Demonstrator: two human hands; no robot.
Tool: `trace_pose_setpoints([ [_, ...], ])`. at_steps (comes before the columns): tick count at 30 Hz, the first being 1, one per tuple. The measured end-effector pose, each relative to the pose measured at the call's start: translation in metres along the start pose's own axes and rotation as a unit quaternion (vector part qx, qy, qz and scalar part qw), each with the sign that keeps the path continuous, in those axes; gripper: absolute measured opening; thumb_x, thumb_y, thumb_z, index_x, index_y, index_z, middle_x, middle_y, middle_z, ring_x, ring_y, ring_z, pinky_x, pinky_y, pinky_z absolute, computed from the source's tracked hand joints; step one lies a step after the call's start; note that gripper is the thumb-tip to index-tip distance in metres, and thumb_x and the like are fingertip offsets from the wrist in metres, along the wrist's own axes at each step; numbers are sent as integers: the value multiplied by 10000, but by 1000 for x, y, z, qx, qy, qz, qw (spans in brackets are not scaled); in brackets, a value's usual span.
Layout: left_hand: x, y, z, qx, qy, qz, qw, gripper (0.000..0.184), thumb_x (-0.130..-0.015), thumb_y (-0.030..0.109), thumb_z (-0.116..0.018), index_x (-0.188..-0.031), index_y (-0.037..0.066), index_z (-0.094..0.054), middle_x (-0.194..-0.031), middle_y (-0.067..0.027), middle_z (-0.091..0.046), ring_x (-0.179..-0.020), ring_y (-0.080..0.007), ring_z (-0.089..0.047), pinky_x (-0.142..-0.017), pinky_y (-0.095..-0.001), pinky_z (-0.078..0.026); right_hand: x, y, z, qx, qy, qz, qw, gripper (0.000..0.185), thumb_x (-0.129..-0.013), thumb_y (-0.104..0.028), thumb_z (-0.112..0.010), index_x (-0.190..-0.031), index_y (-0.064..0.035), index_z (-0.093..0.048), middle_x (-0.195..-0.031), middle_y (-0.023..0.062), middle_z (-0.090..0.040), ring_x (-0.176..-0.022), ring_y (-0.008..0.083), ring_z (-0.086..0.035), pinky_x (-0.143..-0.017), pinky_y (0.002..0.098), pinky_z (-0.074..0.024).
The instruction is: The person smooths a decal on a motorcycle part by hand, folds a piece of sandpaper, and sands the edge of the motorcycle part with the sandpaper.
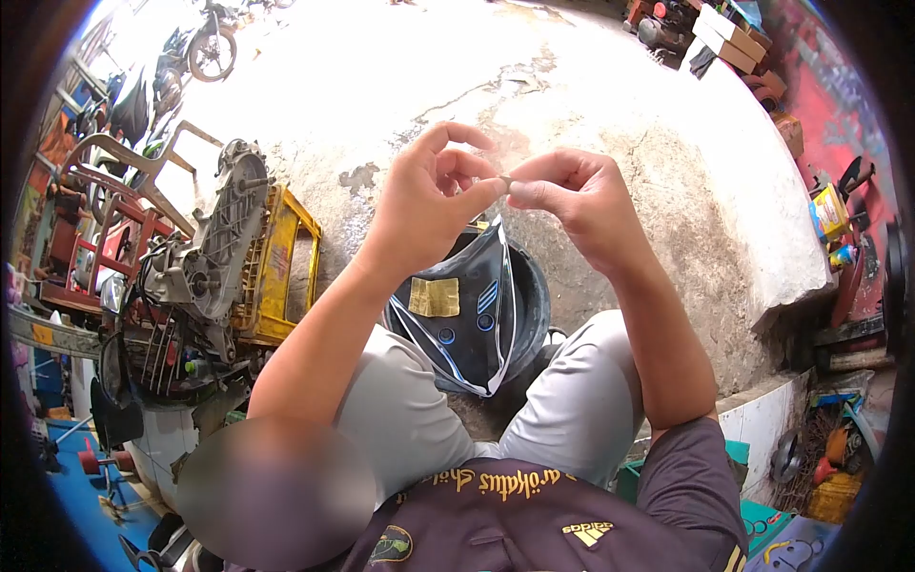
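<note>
My left hand (pixel 419 195) and my right hand (pixel 577 200) are raised in front of me, their fingertips meeting. Between the pinched thumbs and index fingers is a tiny dark piece (pixel 507 179), too small to name. The other fingers of my left hand are loosely curled. Below the hands, between my knees, a black panel (pixel 457 319) with blue stripes, white edges and a yellowish patch (pixel 435 297) lies on a round dark tub (pixel 536 286).
To the left, an engine casing (pixel 229 229) leans by a yellow crate (pixel 283 267), with a chair frame (pixel 119 181) behind. A motorcycle wheel (pixel 212 52) stands at the upper left. Boxes (pixel 729 40) and parts line the right wall. Green trays (pixel 762 524) sit at the lower right.
</note>
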State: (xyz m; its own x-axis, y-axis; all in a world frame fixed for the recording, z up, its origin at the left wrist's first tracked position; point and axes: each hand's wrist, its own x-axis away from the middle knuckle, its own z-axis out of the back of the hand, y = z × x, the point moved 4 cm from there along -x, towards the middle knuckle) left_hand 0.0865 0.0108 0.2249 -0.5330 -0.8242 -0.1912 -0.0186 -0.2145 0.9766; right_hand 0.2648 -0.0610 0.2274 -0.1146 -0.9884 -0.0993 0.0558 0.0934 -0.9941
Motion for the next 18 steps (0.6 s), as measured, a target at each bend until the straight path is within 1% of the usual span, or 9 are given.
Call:
trace_pose_setpoints([
  [5,-1,-1,0,-1,-2,-6,1000,328,-884,80,-804,-1180,53,-665,-888,16,-735,-695,-10,-485,-644,-197,-422,0,0,0,12,12,8,1000,127,-910,-3,-750,-1020,50,-788,-950,125,-791,-887,158,-737,-852,296,-591],
  [11,0,1,1,-31,-10,-8,999,344,-885,105,-813,-1192,57,-666,-890,7,-738,-689,-14,-489,-646,-200,-425,1,0,-1,-12,13,3,1000,119,-918,11,-751,-1026,45,-786,-968,148,-794,-915,172,-749,-858,299,-604],
  [13,3,8,0,-66,-37,22,997,378,-937,74,-803,-1280,47,-646,-963,-15,-754,-787,-12,-577,-707,-190,-463,1,0,0,2,11,4,1000,117,-924,17,-748,-1032,45,-784,-976,159,-795,-926,181,-754,-862,303,-611],
  [14,3,8,0,-66,-37,21,997,378,-937,74,-803,-1280,47,-646,-963,-15,-754,-787,-12,-577,-707,-190,-463,2,0,-1,2,11,4,1000,117,-924,17,-748,-1032,45,-784,-976,159,-795,-926,181,-754,-862,303,-611],
  [16,2,4,0,-35,-13,20,999,374,-881,110,-815,-1216,49,-661,-896,-5,-740,-706,-20,-508,-654,-213,-440,2,-1,-2,0,16,7,1000,122,-921,0,-760,-1031,46,-783,-963,150,-794,-917,170,-749,-855,296,-603],
  [18,2,1,0,-23,-12,22,999,377,-881,109,-812,-1221,50,-658,-902,-7,-741,-706,-21,-506,-655,-214,-442,1,0,0,14,7,8,1000,118,-920,-8,-767,-1024,45,-784,-956,143,-792,-913,164,-746,-849,293,-599],
])
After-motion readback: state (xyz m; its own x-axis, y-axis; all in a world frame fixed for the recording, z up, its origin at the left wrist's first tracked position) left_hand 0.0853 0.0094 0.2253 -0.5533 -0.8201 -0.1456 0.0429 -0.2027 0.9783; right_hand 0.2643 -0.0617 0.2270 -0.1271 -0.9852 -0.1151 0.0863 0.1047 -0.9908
